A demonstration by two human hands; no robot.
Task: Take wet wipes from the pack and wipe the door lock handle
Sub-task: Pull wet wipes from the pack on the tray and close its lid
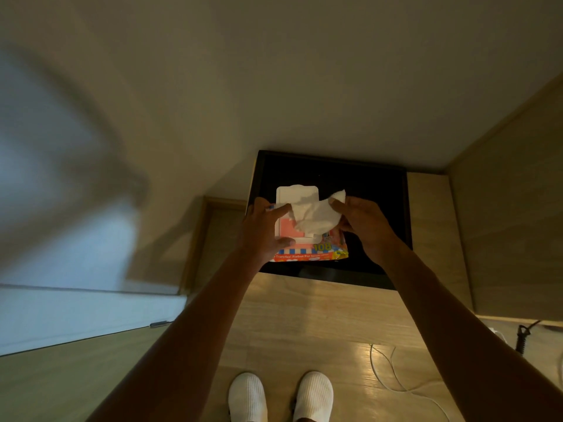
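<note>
A colourful wet wipes pack [316, 249] with its white flip lid [300, 193] raised is held in front of me, above a black surface [365, 178]. My left hand [263, 229] grips the pack's left side, thumb lying over the opening. My right hand [362, 222] pinches a crumpled white wipe [316, 219] that stretches from the pack's opening toward the right. The door lock handle is not in view.
A pale wall fills the top. A blurred white door or panel [61, 208] is on the left. Wooden floor [304, 315] lies below, with my white slippers [280, 397] and a white cable [393, 373]. A black cord [522, 333] sits at the right.
</note>
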